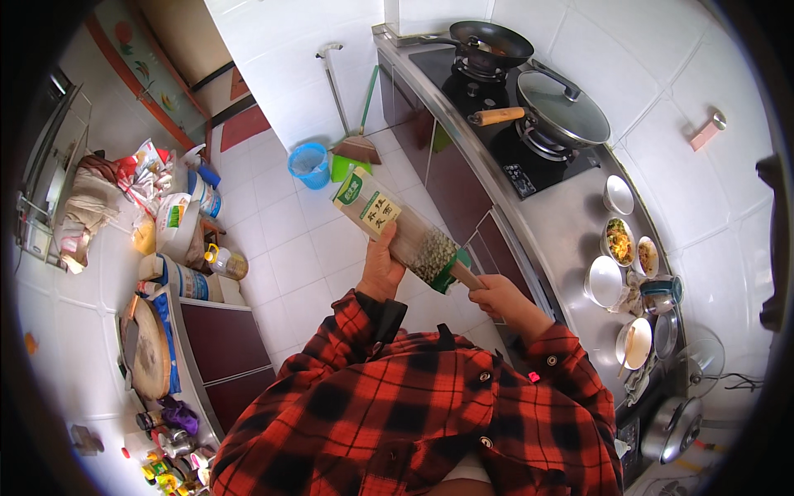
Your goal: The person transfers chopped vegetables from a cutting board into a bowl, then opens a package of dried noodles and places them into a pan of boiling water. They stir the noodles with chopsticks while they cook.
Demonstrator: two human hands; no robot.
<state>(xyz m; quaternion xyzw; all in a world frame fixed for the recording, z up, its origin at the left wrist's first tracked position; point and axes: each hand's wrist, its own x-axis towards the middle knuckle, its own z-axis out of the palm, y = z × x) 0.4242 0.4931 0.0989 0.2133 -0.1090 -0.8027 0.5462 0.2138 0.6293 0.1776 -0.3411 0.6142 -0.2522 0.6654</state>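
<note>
A clear plastic package of dried noodles point(402, 235), with a green and cream printed label, is held in front of my body above the floor. My left hand point(383, 263) grips its side near the label, thumb on top. At the package's lower right end, my right hand point(499, 297) is closed on a bundle of brownish noodles point(466, 274) that sticks out past the green edge. The far end of this bundle lies inside or behind the wrapper; which, I cannot tell.
At the right, a counter point(549, 229) bears a lidded pan point(561, 111) and a black wok point(493, 46) on a gas stove, with several bowls point(603, 281) beyond. A blue basket point(309, 166) and a broom point(360, 149) stand ahead. A round chopping board point(151, 347) is at left.
</note>
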